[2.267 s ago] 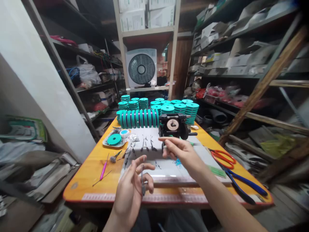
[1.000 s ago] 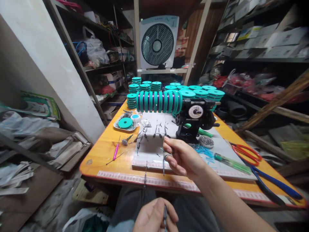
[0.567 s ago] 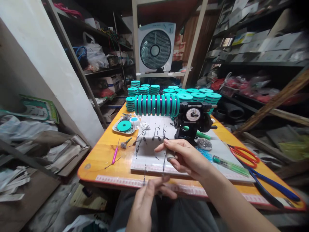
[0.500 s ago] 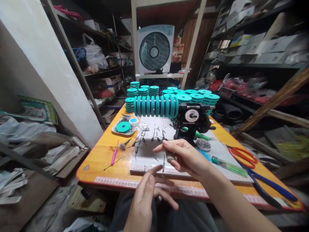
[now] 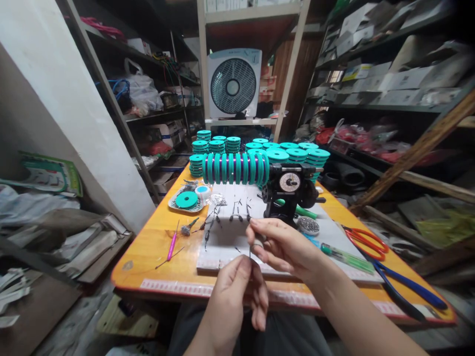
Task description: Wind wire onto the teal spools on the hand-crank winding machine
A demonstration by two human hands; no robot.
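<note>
My left hand (image 5: 237,291) is raised in front of the table edge, thumb and forefinger pinched on the lower end of a thin dark fishing rig. My right hand (image 5: 282,244) is just above it, fingers curled, pinching the upper end of the same thin rig (image 5: 250,253). Both hands hover over the near edge of a white board (image 5: 226,237) where several small dark rigs lie. Behind it stands a black winding machine (image 5: 287,190) with a row of teal spools (image 5: 237,168) on its shaft.
The orange table (image 5: 152,247) also holds stacks of teal spools (image 5: 293,155), a tray with a teal spool (image 5: 185,200), a pink tool (image 5: 170,244), a green pen (image 5: 349,254), red scissors (image 5: 365,242) and blue pliers (image 5: 408,287). Cluttered shelves stand left and right; a fan (image 5: 232,84) sits behind.
My left hand came up from my lap to the table edge and closed on the rig's lower end. My right hand stayed above the board holding the rig. The view tilted slightly.
</note>
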